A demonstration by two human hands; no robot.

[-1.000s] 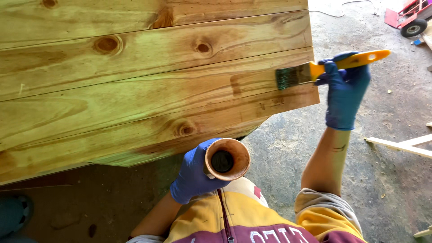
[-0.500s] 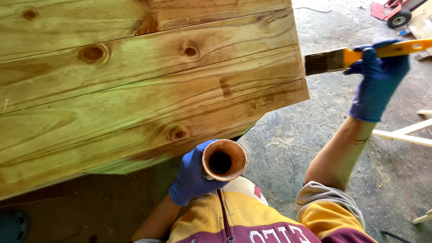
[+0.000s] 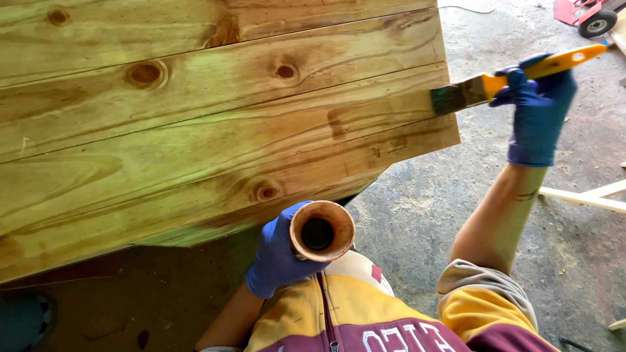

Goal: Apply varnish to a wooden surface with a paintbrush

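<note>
Gripped around its yellow handle, the flat paintbrush with dark bristles [image 3: 505,81] sits in the right hand [image 3: 538,114], which wears a blue glove and is closed firmly on it at the upper right of the frame. Its bristles touch the right-hand edge of the large tabletop of pale wooden planks with brown knots [image 3: 215,124], which fills the upper left and centre of the frame and has a wet, glossy look.

At lower centre, the left hand [image 3: 277,261], also in a blue glove, is wrapped around a small round container with a stained orange-brown rim and a dark liquid inside [image 3: 321,231]. It is held upright, just below the near edge of the planks and above the person's yellow and maroon hooded top [image 3: 365,319].

Beyond these lies a grey concrete floor [image 3: 417,202], dusty at lower right. A pale strip of wood [image 3: 580,199] lies at the right edge, and part of a red wheeled cart [image 3: 587,16] shows in the upper right corner.

As a judgement: with the brush at the very edge of the board, excess finish could run down the side or drip onto the floor. The open container, held close over the clothing, could spill if the wrist tips while attention is on the brush.
</note>
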